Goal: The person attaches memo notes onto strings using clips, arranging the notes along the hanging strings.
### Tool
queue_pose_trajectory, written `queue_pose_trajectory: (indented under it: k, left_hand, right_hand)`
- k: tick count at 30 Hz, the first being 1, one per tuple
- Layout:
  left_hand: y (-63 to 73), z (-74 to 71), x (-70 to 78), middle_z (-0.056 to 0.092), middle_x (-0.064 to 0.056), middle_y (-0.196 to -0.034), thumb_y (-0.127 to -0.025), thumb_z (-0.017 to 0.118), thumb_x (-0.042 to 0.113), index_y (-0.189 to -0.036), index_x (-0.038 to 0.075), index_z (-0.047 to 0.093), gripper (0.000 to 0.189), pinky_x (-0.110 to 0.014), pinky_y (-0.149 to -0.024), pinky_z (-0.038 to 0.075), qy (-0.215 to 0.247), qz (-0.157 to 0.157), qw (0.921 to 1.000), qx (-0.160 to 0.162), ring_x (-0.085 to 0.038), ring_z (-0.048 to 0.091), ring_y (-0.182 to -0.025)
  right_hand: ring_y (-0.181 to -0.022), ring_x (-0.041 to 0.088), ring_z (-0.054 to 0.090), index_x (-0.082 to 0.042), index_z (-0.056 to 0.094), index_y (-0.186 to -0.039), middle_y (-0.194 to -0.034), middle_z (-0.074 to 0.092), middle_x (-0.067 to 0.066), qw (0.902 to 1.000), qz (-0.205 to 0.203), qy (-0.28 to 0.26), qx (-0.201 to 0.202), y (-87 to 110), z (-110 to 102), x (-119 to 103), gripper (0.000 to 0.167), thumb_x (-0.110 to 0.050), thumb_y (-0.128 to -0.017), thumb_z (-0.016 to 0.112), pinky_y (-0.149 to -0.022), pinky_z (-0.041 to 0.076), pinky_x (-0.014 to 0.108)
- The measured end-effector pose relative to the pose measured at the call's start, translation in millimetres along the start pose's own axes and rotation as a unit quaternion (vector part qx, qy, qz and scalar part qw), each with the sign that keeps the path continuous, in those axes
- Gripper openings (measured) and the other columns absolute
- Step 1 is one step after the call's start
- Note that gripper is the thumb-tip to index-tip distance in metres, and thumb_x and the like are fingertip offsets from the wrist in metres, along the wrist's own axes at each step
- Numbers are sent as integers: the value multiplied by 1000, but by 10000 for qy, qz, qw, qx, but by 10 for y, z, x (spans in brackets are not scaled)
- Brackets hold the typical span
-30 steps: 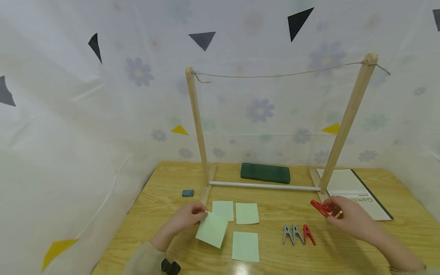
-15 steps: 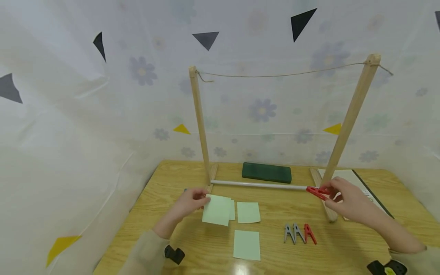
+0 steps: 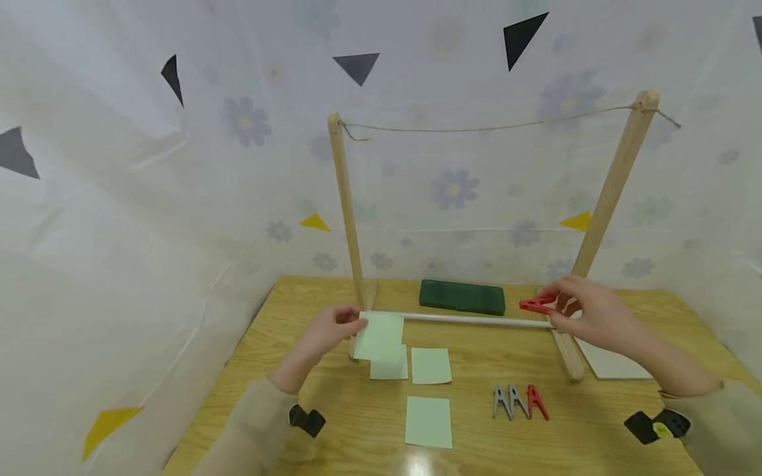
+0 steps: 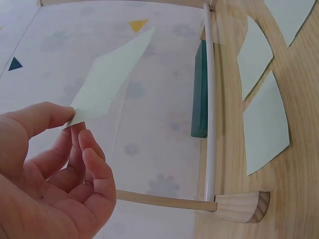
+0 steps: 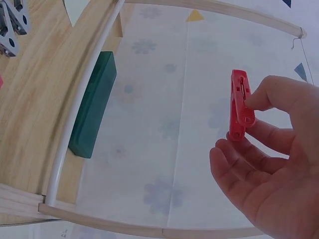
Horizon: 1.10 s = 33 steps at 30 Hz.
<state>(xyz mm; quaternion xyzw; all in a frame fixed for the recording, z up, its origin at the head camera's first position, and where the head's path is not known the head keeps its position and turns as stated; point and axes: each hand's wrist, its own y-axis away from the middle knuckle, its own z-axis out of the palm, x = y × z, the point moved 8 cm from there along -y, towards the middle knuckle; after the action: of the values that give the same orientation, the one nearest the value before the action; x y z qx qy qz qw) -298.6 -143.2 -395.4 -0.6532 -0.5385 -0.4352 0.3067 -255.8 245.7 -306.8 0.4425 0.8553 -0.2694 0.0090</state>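
My left hand point(image 3: 326, 336) pinches a pale green paper square point(image 3: 381, 336) by its upper left corner, raised over the table near the frame's left post. In the left wrist view the held paper point(image 4: 110, 74) juts out from between thumb and fingertips. A red clothespin point(image 3: 537, 305) is in my right hand point(image 3: 586, 311), pinched by its handle end in front of the right post. The right wrist view shows this clothespin point(image 5: 239, 104) between thumb and fingers. Three more paper squares lie on the table, one point(image 3: 389, 363) partly covered by the raised one.
A wooden frame has a string point(image 3: 476, 129) tied between its post tops and a white rod point(image 3: 470, 320) low down. Behind the rod lies a dark green case point(image 3: 462, 297). Two grey clothespins point(image 3: 508, 402) and a red one point(image 3: 538, 402) lie front right. A notebook point(image 3: 613, 357) sits under my right forearm.
My left hand has raised the paper square up and away from me, towards the rod. The right hand has carried the red clothespin upward and slightly left.
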Motion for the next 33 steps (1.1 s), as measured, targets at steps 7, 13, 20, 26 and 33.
queue_pose_trajectory:
  k: [7,13,20,26,33]
  left_hand:
    - [-60,-19,118,63,-6,-94,-98,63,17,-109,1,64,20,-28,-73,49,138,161,9998,7,-15,56,-83]
    - [-89,-69,223,64,-8,-101,-98,62,19,-116,3,65,24,-27,-73,49,169,143,9996,188,-16,57,-86]
    - [-141,-68,291,65,-12,-116,-99,62,20,-121,3,65,28,-35,-84,52,414,80,9987,273,-19,58,-98]
    - [-196,-79,339,63,-13,-124,-99,62,23,-127,4,62,34,-42,-94,51,748,30,9966,355,-20,58,-105]
    - [-270,-99,444,61,-11,-125,-98,63,23,-128,6,62,34,-45,-100,48,1116,88,9928,432,-22,57,-109]
  right_hand:
    - [-75,4,59,-8,68,-105,-95,67,1,9995,-155,-265,7,-182,-59,-74,28,3,-80,75,-59,54,22]
    - [-80,1,55,-6,66,-112,-98,63,3,9980,357,-515,-83,-283,-57,-3,24,-1,-88,70,-64,54,23]
    - [-84,-9,52,-2,62,-120,-106,65,12,9891,825,-1214,74,-370,-70,100,29,-6,-93,68,-69,51,14]
    - [-87,-11,55,0,58,-123,-104,64,-1,9755,1224,-1828,85,-486,-113,110,31,-12,-95,66,-73,48,8]
    - [-88,-6,59,-2,57,-127,-99,60,-18,9631,1527,-2219,0,-648,-179,107,38,-20,-95,68,-72,49,15]
